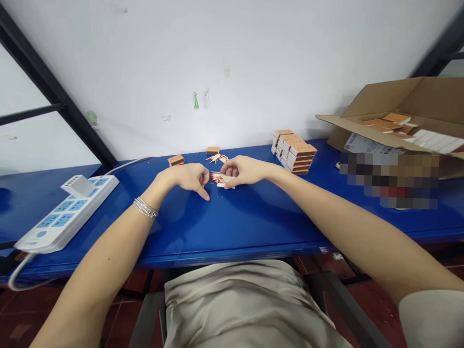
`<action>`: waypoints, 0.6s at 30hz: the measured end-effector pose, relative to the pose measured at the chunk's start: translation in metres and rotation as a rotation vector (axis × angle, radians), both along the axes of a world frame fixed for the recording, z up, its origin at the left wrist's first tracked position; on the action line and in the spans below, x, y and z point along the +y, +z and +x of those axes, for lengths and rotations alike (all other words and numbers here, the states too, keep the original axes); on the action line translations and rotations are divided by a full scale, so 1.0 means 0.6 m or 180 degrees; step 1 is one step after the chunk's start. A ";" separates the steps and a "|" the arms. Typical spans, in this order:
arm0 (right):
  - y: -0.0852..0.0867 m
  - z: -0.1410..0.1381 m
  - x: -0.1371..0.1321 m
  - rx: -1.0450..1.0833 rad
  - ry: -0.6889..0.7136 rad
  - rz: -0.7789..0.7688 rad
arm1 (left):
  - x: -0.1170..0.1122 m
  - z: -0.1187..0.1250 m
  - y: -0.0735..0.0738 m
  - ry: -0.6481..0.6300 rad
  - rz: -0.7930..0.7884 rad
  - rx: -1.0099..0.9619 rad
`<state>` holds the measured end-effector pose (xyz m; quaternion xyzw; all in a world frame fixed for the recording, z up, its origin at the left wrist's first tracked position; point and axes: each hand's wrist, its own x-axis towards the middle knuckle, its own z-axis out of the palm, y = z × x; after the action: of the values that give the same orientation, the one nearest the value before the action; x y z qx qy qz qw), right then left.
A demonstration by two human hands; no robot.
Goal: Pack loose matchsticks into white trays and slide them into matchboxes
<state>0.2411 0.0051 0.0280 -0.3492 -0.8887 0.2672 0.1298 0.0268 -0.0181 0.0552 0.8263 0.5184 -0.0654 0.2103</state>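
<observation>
The left hand [190, 176] and right hand [246, 170] meet at centre frame, above a small heap of red-tipped matches [217, 178] on a blue tabletop [234, 220]. The left thumb and index finger stand apart: the index finger [204, 192] points down toward the tabletop, and the thumb lies just beside the heap. The right fingers [226, 168] curve over the heap and a pale matchbox tray [227, 183], but whether they are clamped on either cannot be told from this view. A silver chain bracelet [145, 207] circles the left wrist. Just above the hands, a few loose matches [216, 157] lie on the tabletop near an orange matchbox [212, 150]; a second orange matchbox [175, 160] lies further left, beyond the left hand. To the right of the hands stands a stack of orange matchboxes [295, 153]. At the upper right, an open cardboard carton [417, 102] holds more matchboxes [386, 122] and white printed sheets [434, 140]; a pixelated patch [387, 179] covers the area below its front flap. At the lower left, a white power strip [59, 221] with blue sockets lies on the tabletop, with a white plug adapter [78, 186] seated on it. The person's beige clothing [246, 306] fills the bottom centre.
</observation>
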 end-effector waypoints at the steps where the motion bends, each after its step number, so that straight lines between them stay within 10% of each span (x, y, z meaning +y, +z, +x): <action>1: 0.001 0.002 0.002 0.0111 -0.0016 -0.0012 | 0.004 -0.004 -0.001 0.0063 -0.0016 0.0032; 18: -0.032 0.004 0.037 0.0629 -0.0383 0.0270 | 0.022 -0.021 -0.013 -0.0050 -0.0039 -0.0400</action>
<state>0.2436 0.0272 0.0091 -0.3681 -0.8595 0.2542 0.2472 0.0142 -0.0049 0.0475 0.8316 0.4972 -0.0181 0.2469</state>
